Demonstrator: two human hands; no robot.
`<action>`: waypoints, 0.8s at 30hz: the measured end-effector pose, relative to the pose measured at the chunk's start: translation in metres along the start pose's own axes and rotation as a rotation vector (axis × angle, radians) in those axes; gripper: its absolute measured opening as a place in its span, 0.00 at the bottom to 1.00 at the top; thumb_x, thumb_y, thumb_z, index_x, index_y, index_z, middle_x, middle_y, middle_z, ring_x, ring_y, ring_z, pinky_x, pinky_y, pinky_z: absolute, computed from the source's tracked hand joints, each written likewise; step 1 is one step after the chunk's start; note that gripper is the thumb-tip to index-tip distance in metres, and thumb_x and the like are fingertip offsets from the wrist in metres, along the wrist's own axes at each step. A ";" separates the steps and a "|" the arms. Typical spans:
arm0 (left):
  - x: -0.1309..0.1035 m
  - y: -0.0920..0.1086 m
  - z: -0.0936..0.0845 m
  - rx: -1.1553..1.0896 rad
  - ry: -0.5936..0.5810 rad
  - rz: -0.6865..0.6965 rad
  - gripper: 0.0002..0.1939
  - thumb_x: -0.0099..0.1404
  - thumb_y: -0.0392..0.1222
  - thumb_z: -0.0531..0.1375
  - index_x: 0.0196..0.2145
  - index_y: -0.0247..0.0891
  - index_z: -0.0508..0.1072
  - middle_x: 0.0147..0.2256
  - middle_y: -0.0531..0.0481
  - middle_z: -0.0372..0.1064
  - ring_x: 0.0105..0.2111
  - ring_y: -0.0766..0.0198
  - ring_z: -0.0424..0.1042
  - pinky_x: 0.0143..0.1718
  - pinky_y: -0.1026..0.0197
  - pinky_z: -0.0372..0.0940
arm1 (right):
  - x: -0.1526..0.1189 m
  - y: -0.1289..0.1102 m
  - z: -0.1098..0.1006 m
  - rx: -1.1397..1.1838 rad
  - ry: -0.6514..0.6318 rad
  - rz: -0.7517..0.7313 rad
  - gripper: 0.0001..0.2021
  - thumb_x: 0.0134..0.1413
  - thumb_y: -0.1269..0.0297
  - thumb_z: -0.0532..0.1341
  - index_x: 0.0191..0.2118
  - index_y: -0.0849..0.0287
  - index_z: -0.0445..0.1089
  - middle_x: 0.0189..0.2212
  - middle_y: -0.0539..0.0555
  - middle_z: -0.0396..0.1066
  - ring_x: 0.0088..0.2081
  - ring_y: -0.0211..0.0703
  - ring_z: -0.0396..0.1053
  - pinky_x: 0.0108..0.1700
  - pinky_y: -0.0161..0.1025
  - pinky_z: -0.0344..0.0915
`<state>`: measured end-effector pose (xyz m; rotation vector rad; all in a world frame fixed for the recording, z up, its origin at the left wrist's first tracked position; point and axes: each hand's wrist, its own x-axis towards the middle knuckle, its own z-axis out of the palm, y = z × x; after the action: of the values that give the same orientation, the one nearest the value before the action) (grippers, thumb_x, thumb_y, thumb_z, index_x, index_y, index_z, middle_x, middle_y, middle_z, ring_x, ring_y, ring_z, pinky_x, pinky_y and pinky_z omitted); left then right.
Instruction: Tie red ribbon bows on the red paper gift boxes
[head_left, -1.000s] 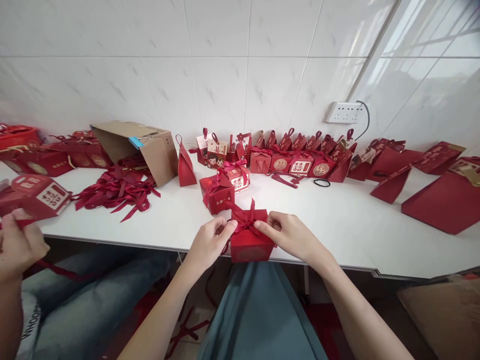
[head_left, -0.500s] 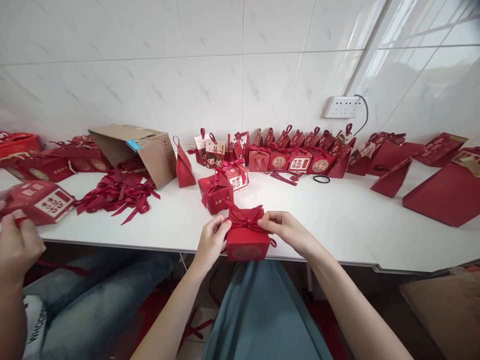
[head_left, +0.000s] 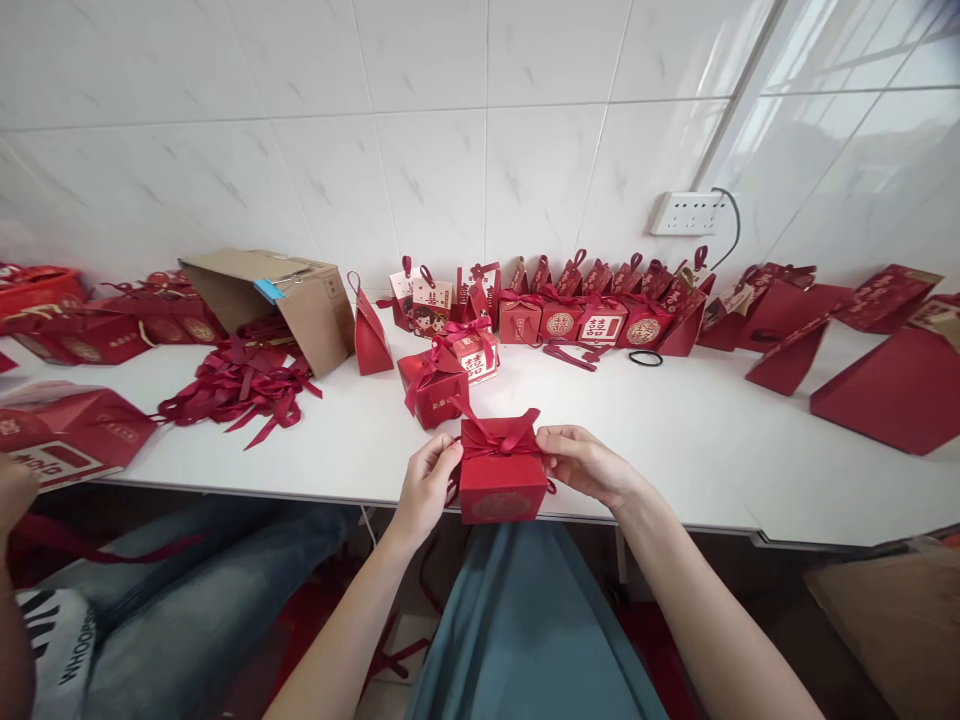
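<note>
A red gift box (head_left: 502,492) with a round gold print on its front stands at the near edge of the table. Dark red ribbon (head_left: 501,440) is tied in a bow across its top. At the box's left side, my left hand (head_left: 429,482) pinches the ribbon between thumb and finger. My right hand (head_left: 581,462) does the same at the right side, fingers closed on the ribbon. Just behind the box sit a red box with a bow (head_left: 433,392) and a white-fronted box (head_left: 475,356).
A pile of loose ribbons (head_left: 244,385) lies before an open cardboard box (head_left: 315,310). Several finished boxes (head_left: 562,322) line the wall, with a black ring (head_left: 645,358) in front. Larger red boxes (head_left: 892,390) stand right. A co-worker's hand (head_left: 15,490) is beside another box (head_left: 71,430) at left.
My right hand has moved slightly right and outward along the ribbon, and the bow's shape has shifted. At left, the co-worker's box has turned and their hand has moved left.
</note>
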<state>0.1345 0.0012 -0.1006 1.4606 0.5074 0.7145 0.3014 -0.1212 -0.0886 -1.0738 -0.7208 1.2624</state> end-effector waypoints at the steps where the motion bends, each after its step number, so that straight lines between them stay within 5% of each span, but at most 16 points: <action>1: 0.000 -0.001 -0.001 0.001 0.002 0.008 0.18 0.59 0.49 0.55 0.20 0.39 0.52 0.19 0.59 0.47 0.18 0.72 0.47 0.19 0.67 0.46 | 0.000 0.001 -0.002 -0.002 -0.006 0.013 0.19 0.41 0.53 0.68 0.19 0.60 0.61 0.16 0.44 0.55 0.19 0.32 0.54 0.23 0.34 0.52; 6: 0.003 0.011 -0.012 0.192 -0.054 0.066 0.15 0.59 0.49 0.55 0.22 0.39 0.56 0.21 0.58 0.51 0.21 0.70 0.54 0.23 0.66 0.53 | 0.001 0.000 -0.010 -0.088 0.002 -0.003 0.18 0.45 0.51 0.65 0.24 0.61 0.62 0.20 0.46 0.58 0.22 0.32 0.55 0.27 0.34 0.54; 10: 0.005 0.035 -0.013 0.542 0.094 0.376 0.07 0.61 0.44 0.54 0.30 0.39 0.63 0.28 0.53 0.61 0.32 0.64 0.62 0.37 0.61 0.60 | 0.010 -0.005 -0.014 -0.196 0.212 -0.061 0.22 0.47 0.44 0.61 0.25 0.60 0.60 0.23 0.45 0.56 0.24 0.33 0.54 0.30 0.34 0.54; 13: 0.006 0.046 -0.001 0.765 -0.021 0.540 0.06 0.64 0.41 0.53 0.31 0.39 0.68 0.33 0.50 0.65 0.38 0.61 0.63 0.43 0.58 0.59 | 0.020 -0.011 -0.011 -0.347 0.257 -0.105 0.20 0.46 0.46 0.61 0.27 0.62 0.63 0.24 0.47 0.58 0.27 0.34 0.56 0.33 0.36 0.56; 20: 0.008 0.040 0.013 0.856 -0.140 0.533 0.06 0.65 0.35 0.53 0.35 0.40 0.70 0.36 0.49 0.66 0.40 0.59 0.64 0.46 0.54 0.61 | 0.041 -0.035 0.004 -0.484 0.230 -0.240 0.18 0.44 0.49 0.62 0.28 0.61 0.65 0.26 0.48 0.65 0.31 0.36 0.62 0.39 0.38 0.58; 24: 0.010 0.040 0.008 0.878 -0.203 0.510 0.09 0.66 0.36 0.53 0.40 0.41 0.72 0.40 0.48 0.64 0.44 0.59 0.63 0.49 0.53 0.61 | 0.057 -0.042 0.008 -0.546 0.136 -0.200 0.20 0.40 0.48 0.64 0.23 0.62 0.65 0.20 0.46 0.61 0.24 0.33 0.57 0.29 0.35 0.54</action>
<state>0.1419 0.0010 -0.0596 2.5159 0.2893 0.7592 0.3216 -0.0624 -0.0543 -1.4699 -1.0727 0.8267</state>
